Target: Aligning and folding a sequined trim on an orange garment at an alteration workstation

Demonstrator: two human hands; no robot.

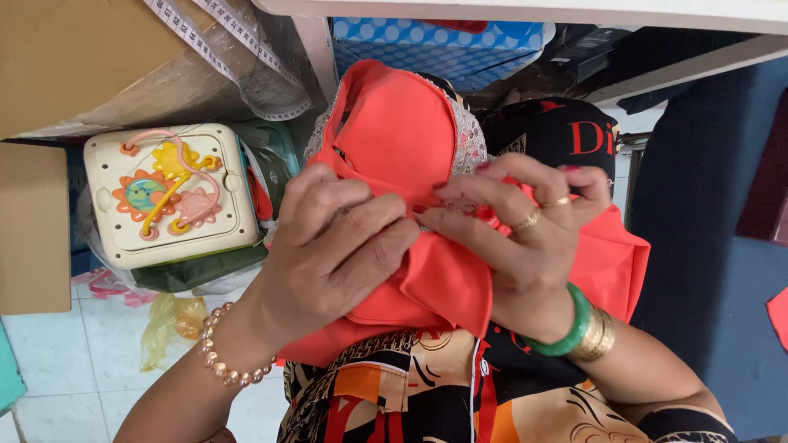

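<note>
Two hands meet over a piece of orange fabric held up in front of the person's chest. The left hand comes in from the lower left, wrist bent, knuckles toward the camera, its fingers curled shut on a fold of the cloth near the middle. A pink bead bracelet circles that wrist. The right hand comes in from the lower right, its fingers stretched leftward and pinched closed on the same fold, so the fingertips of both hands nearly touch. Gold rings sit on two of its fingers, and a green bangle with gold bangles beside it rides on the wrist.

The fabric rises above the hands, with a strip of pale lace along its upper right edge, and hangs down below them over the person's patterned shirt.

To the left, on the floor, stands a cream toy box with an orange sun shape on top. Above it a measuring tape lies across a cardboard box.
</note>
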